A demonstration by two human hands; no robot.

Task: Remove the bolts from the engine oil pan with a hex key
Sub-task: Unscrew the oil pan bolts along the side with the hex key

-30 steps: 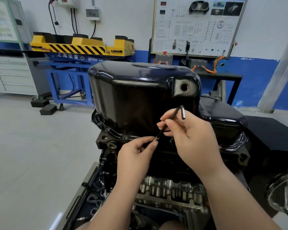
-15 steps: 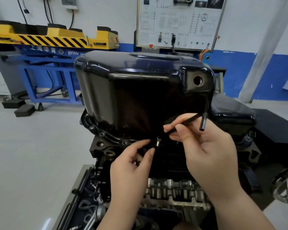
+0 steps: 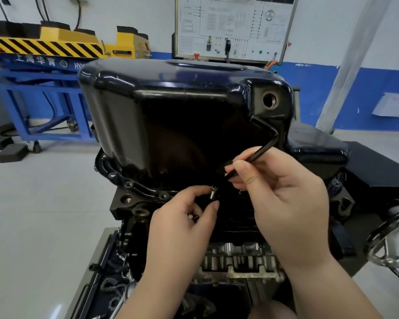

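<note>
Right hand (image 3: 286, 203): you pinch the hex key's (image 3: 266, 144) long arm between thumb and fingertips, its bent end up against the oil pan (image 3: 171, 107) wall | Left hand (image 3: 182, 226): your thumb and forefinger curl round the bolt (image 3: 213, 192) | Bolt: raised out of the pan's near flange edge, just below the key's lower end, apart from it.

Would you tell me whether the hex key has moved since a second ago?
Yes. The hex key has turned: its short end, earlier hanging down below the drain hole, now slants up-left.
</note>
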